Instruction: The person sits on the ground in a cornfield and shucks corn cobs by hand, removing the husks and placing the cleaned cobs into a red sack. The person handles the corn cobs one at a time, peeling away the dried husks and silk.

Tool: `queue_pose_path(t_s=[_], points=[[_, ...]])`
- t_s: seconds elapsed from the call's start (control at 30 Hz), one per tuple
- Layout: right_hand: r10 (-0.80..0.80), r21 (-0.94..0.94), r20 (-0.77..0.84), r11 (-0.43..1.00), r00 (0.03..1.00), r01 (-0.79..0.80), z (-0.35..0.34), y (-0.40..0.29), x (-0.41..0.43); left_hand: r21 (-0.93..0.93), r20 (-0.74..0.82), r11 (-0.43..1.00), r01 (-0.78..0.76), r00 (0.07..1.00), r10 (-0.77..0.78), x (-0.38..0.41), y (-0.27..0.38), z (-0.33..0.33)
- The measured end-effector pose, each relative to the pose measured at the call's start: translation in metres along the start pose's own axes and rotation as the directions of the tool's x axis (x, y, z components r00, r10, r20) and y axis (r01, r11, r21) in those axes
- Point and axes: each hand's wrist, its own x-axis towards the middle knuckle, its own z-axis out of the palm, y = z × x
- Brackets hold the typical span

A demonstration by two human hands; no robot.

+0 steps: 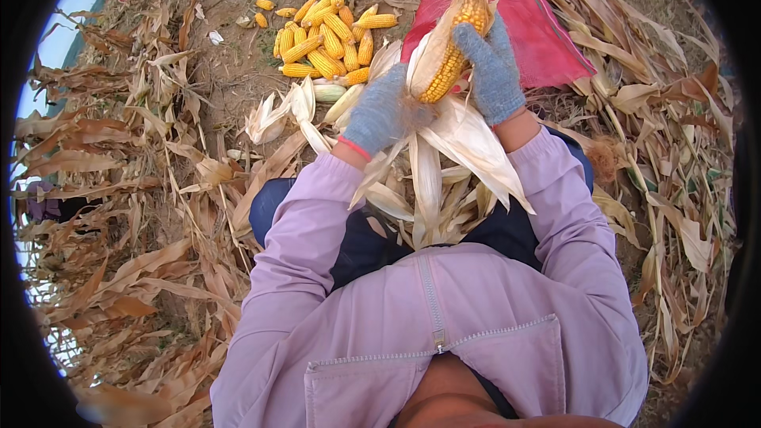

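Both my hands wear grey knitted gloves. A yellow ear of corn [446, 76], partly covered by dry husk, is held tilted between them. My right hand [492, 65] grips its upper part, the thumb across the kernels. My left hand [380, 107] is closed at the lower end, where pale husk leaves [469, 142] and brown silk hang down; its fingertips are partly hidden. Beyond my left hand lies a pile of bare yellow corn ears [327, 35]. Behind my right hand, a red mesh sack [541, 30] is spread flat on the ground.
Loose husks [446, 196] lie between my knees. Dry corn stalks and leaves [648, 71] cover the ground at the right, and more [142, 190] at the left. Bare soil [232, 71] shows left of the pile. Part of a purple garment [44, 202] shows at the far left.
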Motion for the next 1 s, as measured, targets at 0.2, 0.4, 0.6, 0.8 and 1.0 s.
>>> queue_pose_path(t_s=[0.2,0.4,0.6,0.8,1.0], points=[[-0.041,-0.024,0.023,0.999,0.999,0.041,-0.002,0.004,0.001,-0.106,0.016,0.992,-0.068,0.997,0.07,0.005,-0.003,0.01],[0.015,0.087,-0.029,0.996,0.999,-0.013,0.004,0.013,-0.004,0.026,0.069,0.999,0.036,0.997,-0.038,-0.012,0.007,0.016],[0.098,0.09,-0.095,0.992,0.991,-0.089,-0.012,0.044,0.011,-0.386,0.022,0.922,0.038,0.999,-0.032,0.0,-0.05,0.052],[0.394,0.163,-0.076,0.911,0.916,-0.378,-0.027,0.046,0.015,0.07,0.144,0.979,-0.194,0.973,0.182,-0.018,-0.029,0.042],[0.44,0.261,-0.019,0.869,0.898,-0.421,-0.03,0.063,0.021,0.316,0.119,0.833,-0.454,0.89,0.44,-0.021,-0.027,0.038]])
